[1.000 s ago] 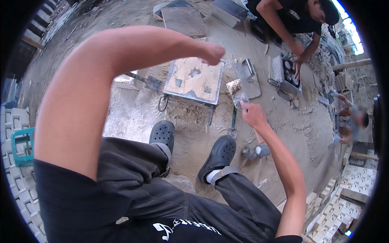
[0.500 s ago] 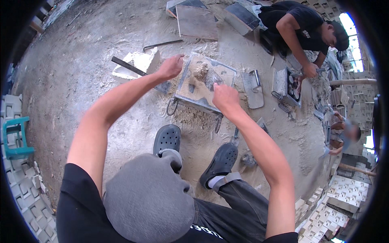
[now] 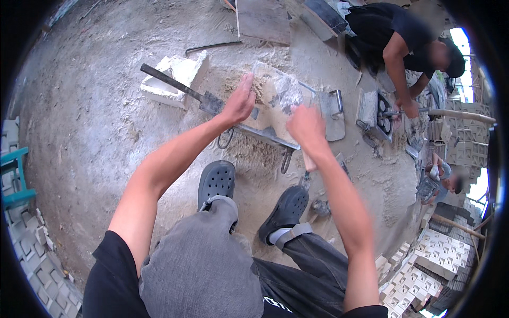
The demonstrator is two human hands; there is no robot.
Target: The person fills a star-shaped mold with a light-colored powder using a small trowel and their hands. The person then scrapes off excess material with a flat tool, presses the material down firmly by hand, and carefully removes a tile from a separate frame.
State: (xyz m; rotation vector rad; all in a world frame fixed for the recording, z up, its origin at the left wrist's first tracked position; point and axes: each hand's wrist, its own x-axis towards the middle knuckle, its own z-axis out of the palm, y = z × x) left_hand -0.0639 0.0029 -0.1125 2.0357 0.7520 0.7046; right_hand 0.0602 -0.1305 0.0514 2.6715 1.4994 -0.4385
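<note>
A square metal mould (image 3: 268, 138) with loop handles stands on the ground in front of my feet, with pale sandy mix across its top. My left hand (image 3: 241, 100) is over its left side, fingers stretched out and nothing in it. Over the right part, my right hand (image 3: 307, 127) is closed round a trowel, slightly blurred; its blade (image 3: 289, 93) carries whitish powder or mix. Right of the mould lies a flat plastering float (image 3: 334, 124) with a raised handle. At its left, a long-handled flat tool (image 3: 172, 80) rests on a white block (image 3: 159, 93).
A bent metal rod (image 3: 212, 46) and dark boards (image 3: 263, 21) lie beyond the mould. At the right, another person (image 3: 403, 53) works at a second mould (image 3: 366, 114). A teal stool (image 3: 18, 177) stands far left. Patterned blocks (image 3: 445, 249) are stacked at the lower right.
My left hand has moved right and nearer, from a closed pose to outstretched fingers. My right hand has moved slightly right, and the trowel blade now bears whitish material. The view has shifted a little.
</note>
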